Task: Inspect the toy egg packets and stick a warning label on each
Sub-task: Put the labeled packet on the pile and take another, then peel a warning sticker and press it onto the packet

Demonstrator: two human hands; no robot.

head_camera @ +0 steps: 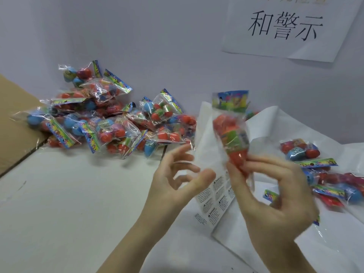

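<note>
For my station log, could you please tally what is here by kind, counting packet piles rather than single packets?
Hands: 2 (left hand, right hand)
Held packet: 1
Packet piles: 2 (left pile, right pile)
Warning label sheet: 1
Wall sign: 1
Cardboard box: 1
Total: 8

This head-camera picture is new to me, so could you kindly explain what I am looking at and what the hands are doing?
The picture comes from a camera worn on a person's head, looking forward and down at their own two bare hands; there is no machine. The right hand pinches a clear toy egg packet by its lower end, holding it upright. The left hand is beside it with fingers spread and relaxed, holding nothing. Behind the packet lies a white sheet of warning labels. On the white table, a heap of egg packets sits at the back left beside a cardboard box, and a smaller group of packets lies on the right. A paper sign hangs on the wall.
</note>
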